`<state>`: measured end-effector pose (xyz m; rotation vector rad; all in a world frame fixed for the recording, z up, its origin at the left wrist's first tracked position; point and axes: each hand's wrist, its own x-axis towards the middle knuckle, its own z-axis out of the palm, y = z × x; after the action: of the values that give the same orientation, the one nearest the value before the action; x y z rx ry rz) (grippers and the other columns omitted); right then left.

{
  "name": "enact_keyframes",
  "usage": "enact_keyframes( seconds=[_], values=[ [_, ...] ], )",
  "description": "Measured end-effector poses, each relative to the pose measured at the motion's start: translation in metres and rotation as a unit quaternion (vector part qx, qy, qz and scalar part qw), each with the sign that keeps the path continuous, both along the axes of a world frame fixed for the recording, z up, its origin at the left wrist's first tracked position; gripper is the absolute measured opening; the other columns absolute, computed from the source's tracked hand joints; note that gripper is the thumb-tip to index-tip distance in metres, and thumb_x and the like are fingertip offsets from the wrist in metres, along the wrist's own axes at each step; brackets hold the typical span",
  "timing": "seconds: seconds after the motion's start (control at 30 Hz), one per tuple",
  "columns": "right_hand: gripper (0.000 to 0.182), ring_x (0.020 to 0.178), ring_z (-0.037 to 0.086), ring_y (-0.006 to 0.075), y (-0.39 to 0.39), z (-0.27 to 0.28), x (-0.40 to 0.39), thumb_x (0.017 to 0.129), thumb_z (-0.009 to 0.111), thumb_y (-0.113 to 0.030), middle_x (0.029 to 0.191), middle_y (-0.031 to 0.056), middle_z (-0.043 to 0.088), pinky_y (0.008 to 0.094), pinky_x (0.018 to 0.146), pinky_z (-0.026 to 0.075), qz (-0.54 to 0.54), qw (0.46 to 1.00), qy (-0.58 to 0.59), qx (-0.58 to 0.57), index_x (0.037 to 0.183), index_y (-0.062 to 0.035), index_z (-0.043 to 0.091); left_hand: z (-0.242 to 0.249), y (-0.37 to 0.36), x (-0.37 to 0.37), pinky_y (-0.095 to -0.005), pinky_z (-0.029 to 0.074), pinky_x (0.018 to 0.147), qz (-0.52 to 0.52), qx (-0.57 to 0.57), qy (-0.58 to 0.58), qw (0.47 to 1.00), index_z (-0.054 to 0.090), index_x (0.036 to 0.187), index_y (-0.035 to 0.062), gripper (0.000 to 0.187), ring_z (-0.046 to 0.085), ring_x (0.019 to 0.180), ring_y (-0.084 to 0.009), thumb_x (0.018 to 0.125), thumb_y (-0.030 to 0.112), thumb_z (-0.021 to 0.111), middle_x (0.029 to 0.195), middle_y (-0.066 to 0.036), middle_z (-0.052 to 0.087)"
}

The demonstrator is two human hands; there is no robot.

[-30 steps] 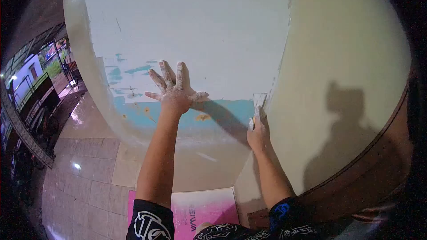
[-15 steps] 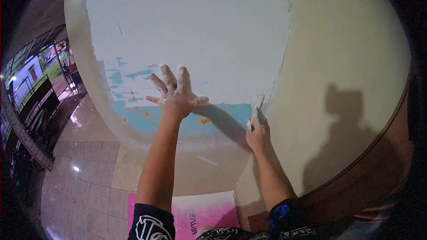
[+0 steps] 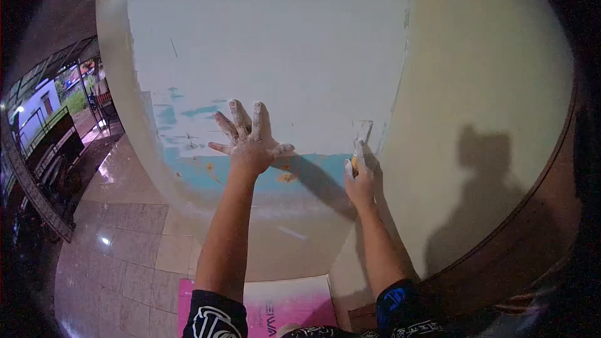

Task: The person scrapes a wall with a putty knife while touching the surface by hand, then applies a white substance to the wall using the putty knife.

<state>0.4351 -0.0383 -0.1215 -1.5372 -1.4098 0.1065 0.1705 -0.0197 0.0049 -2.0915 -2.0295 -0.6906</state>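
My left hand (image 3: 249, 145), dusted white, lies with fingers spread on the wall, over the lower edge of a white-coated area (image 3: 282, 56). A turquoise strip (image 3: 322, 161) with rusty-brown spots runs below that edge. On the right, my right hand (image 3: 362, 181) is wrapped round the yellowish handle of a putty knife (image 3: 362, 130). White residue covers the knife and my fingers. Its blade points up and is at the white coating, near the wall's right corner; whether the whole blade edge touches cannot be seen. Turquoise streaks (image 3: 201, 111) show through the coating left of my left hand.
A cream side wall (image 3: 488, 75) on the right bears my shadow. Below me lies a pink and white printed sheet or box (image 3: 294, 305) on the floor. Glossy tiles (image 3: 125, 241) stretch to the left, toward a dark metal railing (image 3: 56, 131) and an outdoor opening.
My right hand has pushed the putty knife a short way up the wall, from the turquoise border onto the white coating. My left hand keeps its place. The view has shifted slightly.
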Motion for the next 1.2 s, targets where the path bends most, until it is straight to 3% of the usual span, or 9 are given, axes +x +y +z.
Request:
enact_keyframes(
  seconds=[0.1, 0.17, 0.33, 0.53, 0.63, 0.7, 0.9, 0.97, 1.2],
  values=[
    [0.06, 0.094, 0.068, 0.0378, 0.007, -0.021, -0.002, 0.098, 0.06, -0.024, 0.102, 0.0227, 0.07, 0.0481, 0.078, 0.051, 0.009, 0.999, -0.027, 0.014, 0.153, -0.0101, 0.04, -0.009, 0.005, -0.004, -0.091, 0.001, 0.092, -0.012, 0.04, 0.003, 0.999, 0.012, 0.163, 0.0197, 0.135, -0.028, 0.14, -0.0619, 0.061, 0.09, 0.066, 0.162, -0.033, -0.017],
    [0.062, 0.086, 0.068, 0.0374, 0.006, -0.07, -0.005, 0.098, 0.061, -0.022, 0.097, 0.0218, 0.07, 0.048, 0.075, 0.051, -0.039, 0.969, -0.14, 0.201, 0.155, -0.0108, 0.038, 0.001, -0.005, -0.001, -0.0911, 0.001, 0.092, -0.008, 0.012, -0.014, 1.0, 0.013, 0.163, 0.0194, 0.135, -0.028, 0.14, -0.0621, 0.06, 0.089, 0.068, 0.162, -0.033, -0.016],
    [0.045, 0.084, 0.066, 0.0435, -0.012, -0.018, -0.019, 0.097, 0.062, -0.025, 0.085, 0.024, 0.067, 0.0516, 0.077, 0.05, -0.006, 0.998, 0.008, 0.067, 0.137, -0.0061, 0.056, -0.003, -0.004, -0.001, -0.0899, 0.002, 0.096, 0.014, 0.034, -0.004, 0.999, 0.018, 0.162, 0.0297, 0.12, -0.021, 0.147, -0.056, 0.067, 0.082, 0.07, 0.168, -0.022, -0.009],
    [0.065, 0.083, 0.066, 0.0411, 0.0, -0.04, -0.013, 0.096, 0.063, -0.024, 0.091, 0.0231, 0.07, 0.0481, 0.078, 0.051, -0.017, 0.986, -0.131, 0.105, 0.154, -0.0114, 0.039, -0.008, 0.004, -0.004, -0.0908, 0.002, 0.095, -0.003, 0.047, -0.02, 0.999, 0.016, 0.162, 0.0326, 0.12, -0.022, 0.147, -0.0549, 0.067, 0.084, 0.069, 0.168, -0.021, -0.01],
    [0.066, 0.086, 0.066, 0.0397, -0.007, -0.069, -0.016, 0.095, 0.064, -0.02, 0.094, 0.024, 0.069, 0.0486, 0.08, 0.051, -0.049, 0.948, -0.232, 0.212, 0.156, -0.0144, 0.038, -0.017, 0.018, -0.005, -0.091, -0.002, 0.091, -0.007, 0.068, 0.016, 0.998, 0.014, 0.163, 0.018, 0.136, -0.027, 0.141, -0.0619, 0.06, 0.092, 0.065, 0.163, -0.032, -0.014],
    [0.065, 0.092, 0.065, 0.0451, -0.023, -0.037, -0.031, 0.096, 0.061, -0.022, 0.1, 0.0264, 0.069, 0.0518, 0.083, 0.05, 0.011, 0.999, -0.04, -0.027, 0.156, -0.0154, 0.035, -0.014, 0.009, -0.005, -0.0916, -0.002, 0.09, -0.006, 0.063, 0.001, 0.998, 0.015, 0.163, 0.0176, 0.135, -0.026, 0.142, -0.0612, 0.061, 0.091, 0.064, 0.163, -0.032, -0.014],
    [0.055, 0.086, 0.064, 0.0414, -0.005, -0.01, -0.034, 0.096, 0.062, -0.026, 0.096, 0.0236, 0.068, 0.0498, 0.077, 0.049, 0.015, 0.999, -0.034, 0.029, 0.148, -0.0122, 0.05, -0.007, 0.001, -0.002, -0.0909, 0.001, 0.094, 0.009, 0.047, -0.015, 0.999, 0.018, 0.162, 0.0327, 0.122, -0.021, 0.147, -0.0564, 0.064, 0.087, 0.066, 0.168, -0.021, -0.011],
    [0.068, 0.096, 0.065, 0.0431, -0.019, -0.043, -0.038, 0.097, 0.061, -0.018, 0.108, 0.025, 0.069, 0.0496, 0.083, 0.051, -0.065, 0.962, -0.233, 0.126, 0.158, -0.0176, 0.032, -0.012, 0.005, -0.004, -0.091, 0.001, 0.094, 0.005, 0.067, -0.008, 0.998, 0.018, 0.162, 0.0329, 0.122, -0.02, 0.147, -0.0568, 0.063, 0.087, 0.067, 0.168, -0.022, -0.01],
    [0.069, 0.089, 0.067, 0.0407, 0.005, -0.017, -0.041, 0.098, 0.062, -0.022, 0.099, 0.0211, 0.07, 0.0505, 0.077, 0.052, 0.024, 0.997, -0.075, -0.005, 0.159, -0.0175, 0.03, -0.014, 0.006, -0.004, -0.0909, 0.002, 0.094, -0.002, 0.081, -0.014, 0.997, 0.019, 0.162, 0.0316, 0.123, -0.021, 0.147, -0.0567, 0.063, 0.086, 0.068, 0.168, -0.022, -0.012]
  ],
)
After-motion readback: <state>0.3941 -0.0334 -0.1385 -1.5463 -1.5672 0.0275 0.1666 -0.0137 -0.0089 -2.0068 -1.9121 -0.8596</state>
